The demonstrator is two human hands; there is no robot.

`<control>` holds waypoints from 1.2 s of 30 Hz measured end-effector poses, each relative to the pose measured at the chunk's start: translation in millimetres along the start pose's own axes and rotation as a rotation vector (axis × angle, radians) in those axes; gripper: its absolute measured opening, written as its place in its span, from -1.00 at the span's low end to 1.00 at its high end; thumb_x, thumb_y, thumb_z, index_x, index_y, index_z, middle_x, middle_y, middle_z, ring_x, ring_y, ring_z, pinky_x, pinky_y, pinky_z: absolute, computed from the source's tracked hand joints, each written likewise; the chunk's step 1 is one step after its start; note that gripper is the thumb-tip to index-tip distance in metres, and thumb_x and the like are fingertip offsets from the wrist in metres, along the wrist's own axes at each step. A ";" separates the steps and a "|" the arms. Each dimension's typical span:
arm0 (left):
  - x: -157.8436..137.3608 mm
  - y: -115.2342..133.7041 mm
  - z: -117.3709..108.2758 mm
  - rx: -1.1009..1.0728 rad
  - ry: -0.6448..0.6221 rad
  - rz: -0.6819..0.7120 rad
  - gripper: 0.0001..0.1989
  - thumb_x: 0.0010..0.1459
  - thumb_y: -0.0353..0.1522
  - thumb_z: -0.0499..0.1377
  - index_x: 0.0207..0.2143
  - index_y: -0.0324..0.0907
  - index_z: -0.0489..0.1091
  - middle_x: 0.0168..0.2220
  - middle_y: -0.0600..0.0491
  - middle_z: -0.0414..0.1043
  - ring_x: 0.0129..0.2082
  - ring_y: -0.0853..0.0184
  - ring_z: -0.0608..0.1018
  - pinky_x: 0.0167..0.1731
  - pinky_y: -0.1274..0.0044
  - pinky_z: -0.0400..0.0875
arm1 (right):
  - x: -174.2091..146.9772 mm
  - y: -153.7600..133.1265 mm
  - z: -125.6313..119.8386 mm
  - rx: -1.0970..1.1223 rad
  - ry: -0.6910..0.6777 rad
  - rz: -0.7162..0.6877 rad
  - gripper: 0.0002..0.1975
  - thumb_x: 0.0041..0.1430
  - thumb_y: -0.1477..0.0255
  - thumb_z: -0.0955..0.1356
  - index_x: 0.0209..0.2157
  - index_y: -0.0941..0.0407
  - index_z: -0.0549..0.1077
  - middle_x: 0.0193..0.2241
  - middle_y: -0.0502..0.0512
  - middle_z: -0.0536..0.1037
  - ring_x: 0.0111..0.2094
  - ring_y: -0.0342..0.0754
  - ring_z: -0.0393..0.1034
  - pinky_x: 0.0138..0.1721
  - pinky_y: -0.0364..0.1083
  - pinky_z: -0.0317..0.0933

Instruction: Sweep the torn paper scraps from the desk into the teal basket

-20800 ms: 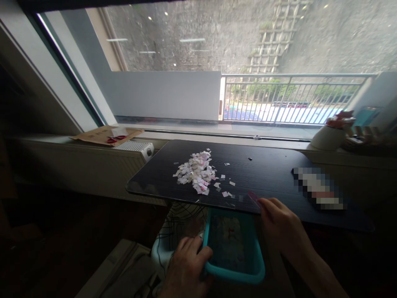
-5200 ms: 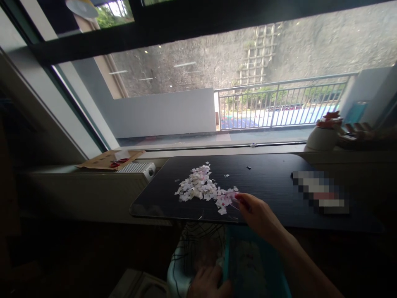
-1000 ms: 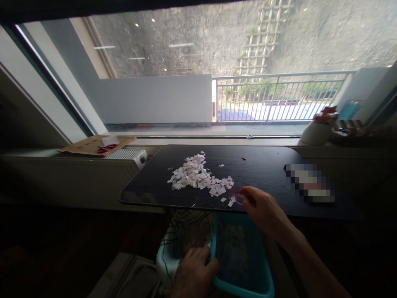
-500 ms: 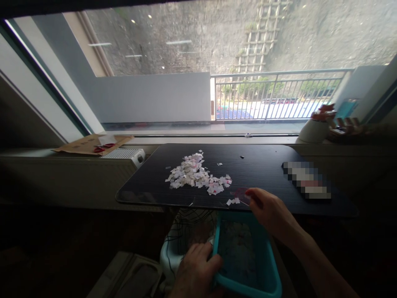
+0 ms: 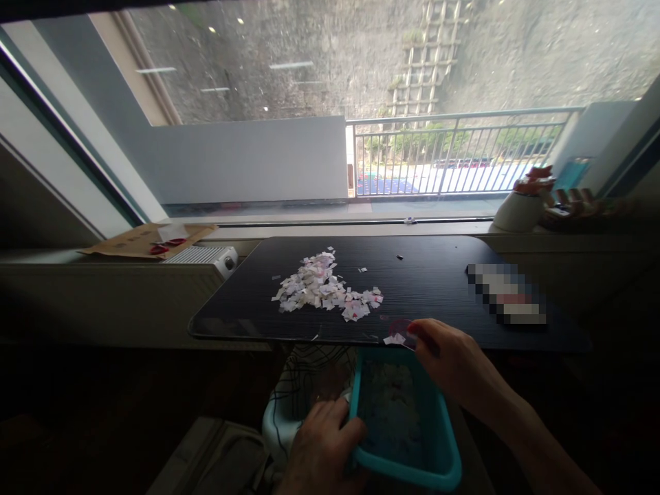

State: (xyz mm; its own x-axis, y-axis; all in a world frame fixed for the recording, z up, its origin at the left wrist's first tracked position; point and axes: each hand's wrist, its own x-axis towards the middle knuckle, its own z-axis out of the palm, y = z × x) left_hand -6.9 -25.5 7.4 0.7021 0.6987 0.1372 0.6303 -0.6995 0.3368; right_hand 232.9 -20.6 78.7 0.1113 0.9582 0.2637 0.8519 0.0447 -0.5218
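Note:
My left hand [image 5: 330,440] is closed on the near left rim of a turquoise plastic basket [image 5: 450,440], just below the table's front edge. Pale paper scraps [image 5: 394,402] lie inside the basket. My right hand [image 5: 446,350] pinches a thin, see-through purplish round piece [image 5: 398,328], held low at the table edge above the basket. A few white paper scraps [image 5: 394,339] lie against that piece at the edge. Farther left on the dark table [image 5: 427,275] is a spread heap of small paper scraps [image 5: 314,282], some with pink marks.
A blurred-out flat object [image 5: 505,294] lies on the table's right side. Behind the table, a white pot [image 5: 518,210] stands on the sill. Red scissors [image 5: 168,246] rest on brown paper [image 5: 124,240] at left, beside a radiator [image 5: 203,256].
My right hand has drawn the purplish piece slightly toward the table edge, and the few loose scraps have moved to the edge with it. My left hand keeps its hold on the basket.

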 end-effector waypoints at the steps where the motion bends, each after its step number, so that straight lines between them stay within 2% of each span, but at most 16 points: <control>1: 1.3 -0.2 0.6 -0.007 -0.011 0.000 -0.79 -0.18 -0.47 0.23 -0.42 -0.12 0.30 -0.32 0.05 0.30 -0.29 0.19 0.35 -0.35 0.46 0.18 | -3.0 3.9 -1.5 -0.001 0.007 0.002 -0.76 0.14 0.48 0.19 -0.22 0.10 0.44 -0.26 0.07 0.53 -0.29 -0.06 0.43 -0.27 -0.12 0.25; 5: 6.2 0.8 2.6 -0.039 -0.033 0.040 -0.80 -0.17 -0.41 0.26 -0.43 -0.12 0.30 -0.33 0.04 0.32 -0.31 0.19 0.36 -0.37 0.45 0.17 | -13.4 18.6 -4.2 0.044 0.029 0.001 -0.76 0.20 0.45 0.17 -0.17 0.10 0.40 -0.22 0.08 0.51 -0.28 -0.08 0.43 -0.25 -0.12 0.27; 8: 7.5 3.7 1.7 -0.047 -0.024 0.067 -0.79 -0.16 -0.39 0.27 -0.44 -0.12 0.29 -0.33 0.04 0.32 -0.31 0.19 0.36 -0.37 0.45 0.16 | -21.4 22.0 -5.5 0.097 -0.016 -0.040 -0.78 0.22 0.44 0.17 -0.18 0.08 0.39 -0.24 0.04 0.49 -0.28 -0.11 0.42 -0.26 -0.14 0.26; 12: 8.5 8.4 -1.7 -0.054 -0.028 0.062 -0.78 -0.18 -0.43 0.26 -0.44 -0.13 0.28 -0.32 0.05 0.32 -0.31 0.20 0.36 -0.38 0.46 0.15 | -23.5 14.5 -7.2 0.106 -0.017 -0.077 -0.80 0.22 0.46 0.18 -0.20 0.06 0.39 -0.25 0.01 0.49 -0.26 -0.13 0.41 -0.24 -0.17 0.25; 17: 9.4 9.2 -1.5 -0.065 -0.062 0.078 -0.76 -0.19 -0.43 0.27 -0.43 -0.13 0.28 -0.32 0.06 0.31 -0.31 0.21 0.36 -0.38 0.47 0.15 | -7.3 3.7 0.5 0.109 -0.007 -0.124 -0.78 0.20 0.49 0.18 -0.19 0.07 0.40 -0.26 0.02 0.50 -0.29 -0.13 0.41 -0.25 -0.16 0.24; 22: 9.9 9.7 0.1 -0.055 -0.059 0.079 -0.78 -0.10 -0.33 0.29 -0.43 -0.13 0.28 -0.32 0.04 0.31 -0.31 0.19 0.35 -0.38 0.45 0.16 | -17.1 10.1 -4.1 0.031 -0.014 -0.030 -0.80 0.16 0.49 0.20 -0.24 0.06 0.41 -0.27 0.01 0.52 -0.31 -0.11 0.43 -0.29 -0.15 0.25; 25: 12.3 13.1 -0.6 -0.046 -0.072 0.095 -0.78 -0.09 -0.32 0.29 -0.41 -0.13 0.30 -0.31 0.04 0.31 -0.31 0.20 0.35 -0.38 0.45 0.15 | -22.7 10.0 -7.2 0.042 -0.014 -0.047 -0.80 0.15 0.50 0.21 -0.24 0.05 0.41 -0.28 0.00 0.51 -0.30 -0.11 0.43 -0.27 -0.16 0.25; 29: 13.8 15.1 1.5 -0.040 -0.093 0.134 -0.74 -0.12 -0.30 0.31 -0.36 -0.10 0.32 -0.30 0.06 0.31 -0.30 0.21 0.35 -0.38 0.46 0.16 | -9.9 -1.8 3.0 0.099 -0.004 -0.112 -0.79 0.18 0.50 0.19 -0.22 0.08 0.41 -0.27 0.03 0.51 -0.27 -0.11 0.42 -0.23 -0.15 0.24; 32: 13.3 13.2 5.7 -0.017 -0.093 0.132 -0.72 -0.15 -0.28 0.32 -0.37 -0.10 0.33 -0.33 0.07 0.30 -0.32 0.22 0.35 -0.38 0.47 0.16 | 2.7 -7.8 11.3 0.086 0.002 -0.099 -0.79 0.16 0.53 0.20 -0.25 0.10 0.42 -0.28 0.05 0.51 -0.27 -0.09 0.42 -0.22 -0.13 0.24; 36: 13.3 11.6 8.5 -0.013 -0.084 0.139 -0.74 -0.13 -0.28 0.32 -0.39 -0.11 0.33 -0.34 0.08 0.30 -0.32 0.23 0.36 -0.39 0.47 0.15 | 12.2 0.1 9.7 0.053 0.037 -0.071 -0.79 0.16 0.51 0.20 -0.24 0.11 0.43 -0.26 0.06 0.51 -0.27 -0.08 0.42 -0.24 -0.12 0.24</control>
State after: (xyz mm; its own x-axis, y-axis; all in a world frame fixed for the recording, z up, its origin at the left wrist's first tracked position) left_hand 12.6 -25.6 5.2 0.8079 0.5798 0.1056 0.5210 -0.7864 0.3317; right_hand 229.4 -6.2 74.0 0.0709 0.9411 0.3307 0.8304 0.1280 -0.5422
